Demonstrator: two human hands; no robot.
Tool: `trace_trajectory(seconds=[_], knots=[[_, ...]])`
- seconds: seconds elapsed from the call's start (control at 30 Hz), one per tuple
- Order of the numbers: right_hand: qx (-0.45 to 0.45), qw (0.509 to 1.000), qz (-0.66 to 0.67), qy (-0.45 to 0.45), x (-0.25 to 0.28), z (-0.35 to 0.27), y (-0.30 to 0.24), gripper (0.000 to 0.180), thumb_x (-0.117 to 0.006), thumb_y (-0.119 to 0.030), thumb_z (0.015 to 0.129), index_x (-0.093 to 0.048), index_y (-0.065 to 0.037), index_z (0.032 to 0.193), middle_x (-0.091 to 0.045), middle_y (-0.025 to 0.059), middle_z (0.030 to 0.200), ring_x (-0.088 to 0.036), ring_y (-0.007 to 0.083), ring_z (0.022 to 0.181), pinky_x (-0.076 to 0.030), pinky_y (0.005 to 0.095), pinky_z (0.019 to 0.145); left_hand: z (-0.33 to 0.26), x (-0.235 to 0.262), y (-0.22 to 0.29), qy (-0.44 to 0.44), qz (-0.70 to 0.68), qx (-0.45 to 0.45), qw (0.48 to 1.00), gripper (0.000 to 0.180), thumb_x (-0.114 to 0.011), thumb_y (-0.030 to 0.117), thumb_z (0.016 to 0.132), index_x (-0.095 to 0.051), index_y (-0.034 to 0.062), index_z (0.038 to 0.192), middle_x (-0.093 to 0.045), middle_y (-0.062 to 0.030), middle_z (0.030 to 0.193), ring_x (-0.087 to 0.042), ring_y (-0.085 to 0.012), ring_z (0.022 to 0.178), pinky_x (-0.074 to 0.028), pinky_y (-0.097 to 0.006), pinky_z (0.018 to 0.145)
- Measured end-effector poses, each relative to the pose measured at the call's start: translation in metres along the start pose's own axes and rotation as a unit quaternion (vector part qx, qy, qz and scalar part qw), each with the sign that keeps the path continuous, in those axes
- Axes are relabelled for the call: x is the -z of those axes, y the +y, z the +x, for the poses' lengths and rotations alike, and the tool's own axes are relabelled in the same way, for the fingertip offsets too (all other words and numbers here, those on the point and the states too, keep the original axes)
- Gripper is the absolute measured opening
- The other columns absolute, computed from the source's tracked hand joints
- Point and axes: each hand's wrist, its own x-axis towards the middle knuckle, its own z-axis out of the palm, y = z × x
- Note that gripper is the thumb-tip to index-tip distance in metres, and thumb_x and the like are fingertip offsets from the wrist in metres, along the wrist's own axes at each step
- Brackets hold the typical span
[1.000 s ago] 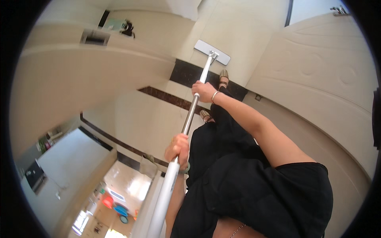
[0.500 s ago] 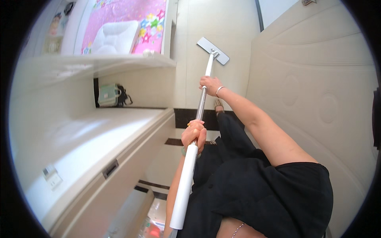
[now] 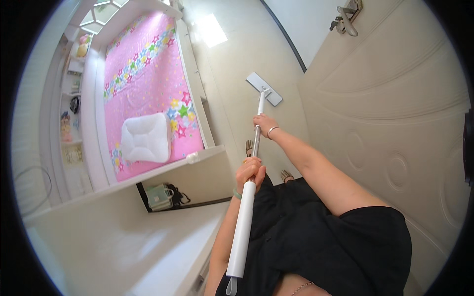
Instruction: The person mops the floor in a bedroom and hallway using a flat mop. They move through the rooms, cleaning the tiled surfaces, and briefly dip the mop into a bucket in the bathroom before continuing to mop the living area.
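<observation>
At my far left, a white shelf (image 3: 73,143) holds a dark bundle (image 3: 75,104) among small things too tiny to make out. Next to it, the white-sided bed (image 3: 143,93), spread with a pink starry sheet, carries a white pillow (image 3: 146,138). Below sits a pale green bag (image 3: 159,197), its contents hidden. My left hand (image 3: 250,172) wraps the mop (image 3: 241,232) beside its white sleeve; my right hand (image 3: 265,124) grips farther down the pole. The flat mop head (image 3: 253,79) lies on the pale floor (image 3: 222,64), left of the door (image 3: 380,123), whose lock holds keys (image 3: 336,23).
</observation>
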Motion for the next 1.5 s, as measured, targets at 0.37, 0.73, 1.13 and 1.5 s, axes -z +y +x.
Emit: trace_trajectory(seconds=[0.37,0.73,1.13,1.5], knots=[[-0.063,0.972,0.163,0.158,0.018,0.150,0.015,0.037,-0.072,-0.013,0.078,-0.061,-0.008,0.112,-0.057,0.0136,0.126,-0.050,0.0328,0.122,-0.043,0.0399,0.103,0.156,0.066,-0.128,0.006,-0.002,0.126,0.992,0.029,-0.056,0.000,0.090,-0.045,0.0017,0.063,-0.043,-0.0005,0.059,-0.043,-0.0098,0.058,-0.049,-0.033,0.073],[-0.131,0.926,0.288,0.205,0.196,0.223,0.043,0.032,-0.061,-0.032,0.089,-0.064,-0.004,0.106,-0.067,0.0182,0.102,-0.062,0.0343,0.102,-0.049,0.0405,0.088,0.391,-0.021,-0.160,-0.112,-0.030,0.029,0.993,0.033,-0.066,0.013,0.092,-0.048,0.0037,0.065,-0.046,0.0029,0.061,-0.040,-0.0039,0.058,-0.034,-0.023,0.051],[-0.201,0.890,0.344,0.221,0.269,0.229,0.145,0.036,-0.062,-0.034,0.087,-0.065,-0.005,0.107,-0.068,0.0181,0.106,-0.063,0.0323,0.101,-0.049,0.0396,0.087,0.498,-0.132,-0.133,-0.273,-0.121,0.014,0.954,0.022,-0.069,0.009,0.085,-0.054,0.0005,0.072,-0.051,-0.0051,0.061,-0.045,-0.0160,0.055,-0.037,-0.031,0.051],[-0.295,0.862,0.326,0.251,0.338,0.267,0.156,0.033,-0.063,-0.031,0.083,-0.066,-0.006,0.104,-0.068,0.0178,0.106,-0.063,0.0326,0.100,-0.049,0.0408,0.085,0.569,-0.160,-0.169,-0.350,-0.113,-0.056,0.928,0.013,-0.069,0.005,0.081,-0.061,-0.0051,0.081,-0.060,-0.0170,0.067,-0.056,-0.0286,0.057,-0.046,-0.033,0.056]])
